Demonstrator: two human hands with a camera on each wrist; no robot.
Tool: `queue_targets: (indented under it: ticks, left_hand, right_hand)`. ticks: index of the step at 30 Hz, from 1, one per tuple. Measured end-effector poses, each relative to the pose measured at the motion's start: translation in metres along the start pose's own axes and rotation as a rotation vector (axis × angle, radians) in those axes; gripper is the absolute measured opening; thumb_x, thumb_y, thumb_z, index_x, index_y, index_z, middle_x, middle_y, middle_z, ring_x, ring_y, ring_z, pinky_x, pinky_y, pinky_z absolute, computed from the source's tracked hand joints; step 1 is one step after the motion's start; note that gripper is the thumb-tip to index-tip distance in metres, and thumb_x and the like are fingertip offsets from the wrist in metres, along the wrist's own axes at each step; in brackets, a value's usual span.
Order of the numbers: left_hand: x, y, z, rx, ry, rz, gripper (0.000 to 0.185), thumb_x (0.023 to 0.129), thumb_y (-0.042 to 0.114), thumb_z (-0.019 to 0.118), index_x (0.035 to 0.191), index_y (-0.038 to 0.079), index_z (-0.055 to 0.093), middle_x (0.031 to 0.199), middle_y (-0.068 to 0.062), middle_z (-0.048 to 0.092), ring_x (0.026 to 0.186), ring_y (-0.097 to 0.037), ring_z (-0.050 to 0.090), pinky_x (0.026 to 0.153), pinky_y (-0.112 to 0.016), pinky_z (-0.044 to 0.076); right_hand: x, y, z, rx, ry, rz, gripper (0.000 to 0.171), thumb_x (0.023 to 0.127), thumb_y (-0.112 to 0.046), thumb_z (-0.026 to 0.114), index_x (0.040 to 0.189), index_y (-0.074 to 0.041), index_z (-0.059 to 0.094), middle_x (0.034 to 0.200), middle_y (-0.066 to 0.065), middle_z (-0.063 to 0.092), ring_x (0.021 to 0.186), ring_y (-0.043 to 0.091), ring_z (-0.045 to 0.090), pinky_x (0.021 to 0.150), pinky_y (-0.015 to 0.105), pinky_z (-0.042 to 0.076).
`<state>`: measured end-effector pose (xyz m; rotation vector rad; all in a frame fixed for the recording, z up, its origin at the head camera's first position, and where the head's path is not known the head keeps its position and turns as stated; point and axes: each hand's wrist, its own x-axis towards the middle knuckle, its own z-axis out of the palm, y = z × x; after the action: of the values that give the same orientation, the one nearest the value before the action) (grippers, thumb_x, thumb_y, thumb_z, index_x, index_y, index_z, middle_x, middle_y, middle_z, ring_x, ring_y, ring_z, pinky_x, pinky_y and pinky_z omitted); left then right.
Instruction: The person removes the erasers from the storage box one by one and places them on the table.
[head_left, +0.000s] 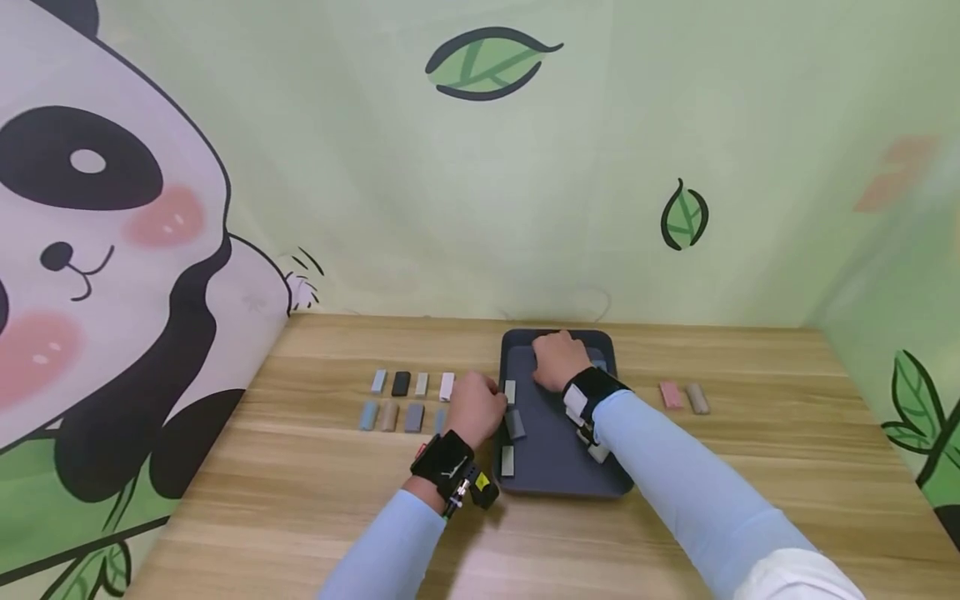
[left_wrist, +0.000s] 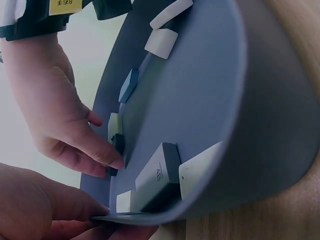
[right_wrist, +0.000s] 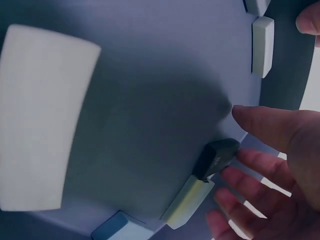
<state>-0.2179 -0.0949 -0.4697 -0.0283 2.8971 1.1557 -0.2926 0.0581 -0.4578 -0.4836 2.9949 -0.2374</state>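
My left hand (head_left: 474, 408) pinches the left rim of a dark grey-blue tray (head_left: 555, 458), thumb at the lip. Inside the tray, at its far end, my right hand (head_left: 558, 362) reaches down with its fingers spread. Those fingertips touch a small black eraser (right_wrist: 216, 159), while the thumb stands apart from it. End to end with the black one lies a pale yellow-green eraser (right_wrist: 187, 201). A grey eraser marked 4B (left_wrist: 159, 177) leans between pale ones along the left wall. A blue eraser (left_wrist: 129, 86) lies along the far-right edge.
Left of the tray, two rows of small erasers lie on the wooden table (head_left: 300, 500), among them a black one (head_left: 401, 383) and a white one (head_left: 447, 386). A pink eraser (head_left: 671, 395) and a brown one (head_left: 697, 398) lie to the right. A printed wall stands behind.
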Motion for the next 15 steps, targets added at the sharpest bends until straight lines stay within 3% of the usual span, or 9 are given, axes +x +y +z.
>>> queue_targets:
  ticks: [4,9,15]
  left_hand:
    - [-0.001,0.003,-0.003,0.009,-0.003,0.001,0.043,0.083,0.011,0.056,0.045,0.015,0.037,0.043,0.007,0.025,0.034,-0.009,0.025,0.036,-0.024,0.019]
    - [-0.002,0.005,-0.004,0.005,-0.003,-0.002,0.043,0.084,0.011,0.057,0.045,0.015,0.04,0.043,0.006,0.027,0.034,-0.009,0.028,0.036,-0.024,0.021]
    - [-0.001,0.004,-0.004,0.002,-0.013,-0.025,0.042,0.085,0.012,0.057,0.045,0.014,0.042,0.043,0.006,0.029,0.034,-0.009,0.031,0.035,-0.024,0.022]
  right_hand:
    - [-0.003,-0.004,-0.001,0.008,-0.01,-0.064,0.006,0.082,-0.009,0.062,0.084,-0.009,0.068,0.086,0.009,0.067,0.076,0.024,0.059,0.065,0.04,0.047]
    - [-0.005,-0.004,0.002,0.037,-0.054,-0.128,0.02,0.083,-0.003,0.06,0.101,-0.007,0.069,0.1,0.01,0.068,0.083,0.02,0.059,0.074,0.036,0.046]
    - [-0.013,-0.003,-0.003,0.084,-0.1,-0.109,0.019,0.082,-0.002,0.06,0.099,-0.005,0.069,0.095,0.01,0.068,0.075,0.02,0.056,0.069,0.035,0.044]
